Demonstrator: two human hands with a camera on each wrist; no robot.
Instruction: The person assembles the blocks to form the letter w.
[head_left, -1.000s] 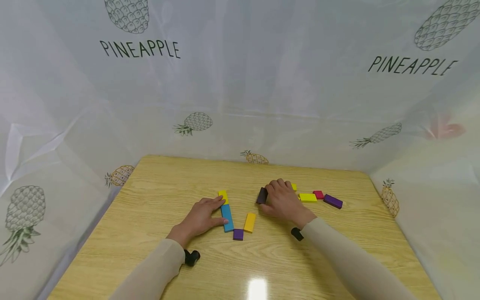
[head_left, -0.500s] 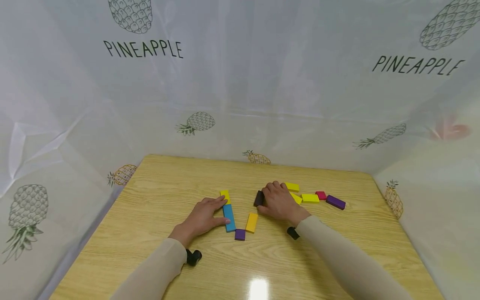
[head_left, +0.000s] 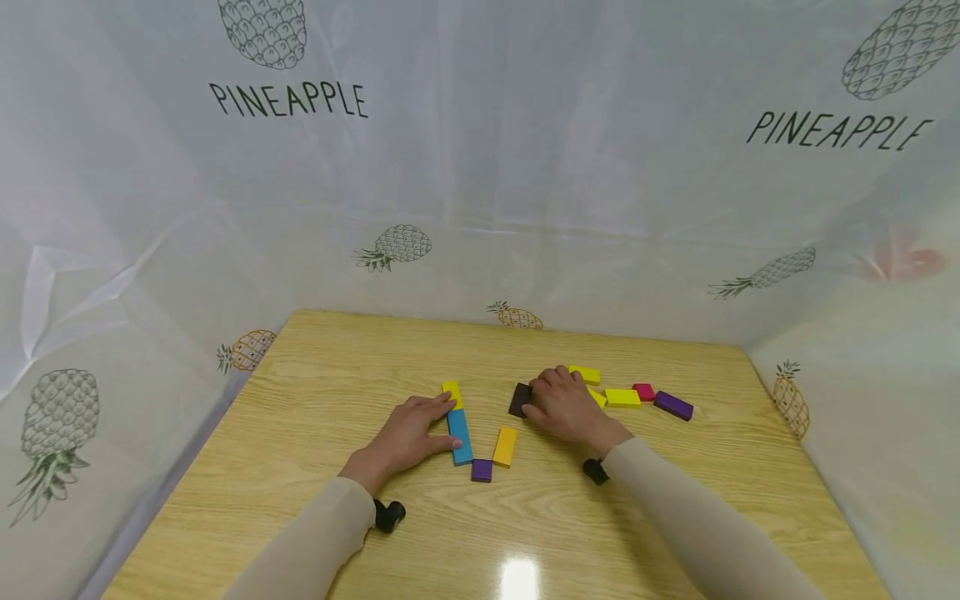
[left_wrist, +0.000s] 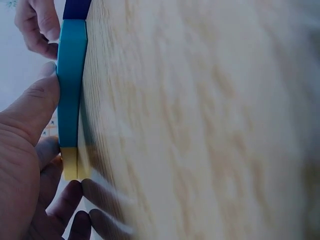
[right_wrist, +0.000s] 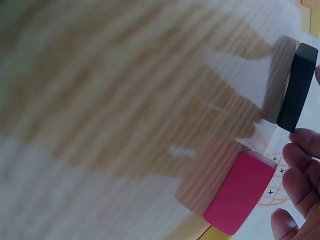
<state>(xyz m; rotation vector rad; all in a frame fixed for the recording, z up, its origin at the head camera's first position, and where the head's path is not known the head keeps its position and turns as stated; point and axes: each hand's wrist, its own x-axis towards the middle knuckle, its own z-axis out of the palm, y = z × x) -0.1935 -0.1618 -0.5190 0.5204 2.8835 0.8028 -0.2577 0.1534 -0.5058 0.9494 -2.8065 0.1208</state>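
Observation:
My left hand (head_left: 408,433) lies beside a row of flat blocks. Its thumb rests at the blue block (head_left: 460,437) and its fingers touch the yellow block (head_left: 452,393) at the row's far end. The left wrist view shows the thumb along the blue block (left_wrist: 71,85). My right hand (head_left: 567,406) holds a black block (head_left: 519,399) by its right side, thumb toward the near end and curled fingers toward the far end. In the right wrist view, a fingertip meets one end of the black block (right_wrist: 299,87). A red block (right_wrist: 241,192) lies nearer that camera.
A small purple block (head_left: 482,471) and an orange-yellow block (head_left: 505,447) continue the row in a V shape. Right of my right hand lie several yellow blocks (head_left: 622,398), a red block (head_left: 643,392) and a purple block (head_left: 673,406). A pineapple-print sheet (head_left: 480,167) surrounds the wooden table (head_left: 360,350).
The black block has shifted slightly left and nearer. My right hand went left with it, then edged slightly right. My left hand stays at the blue and yellow blocks.

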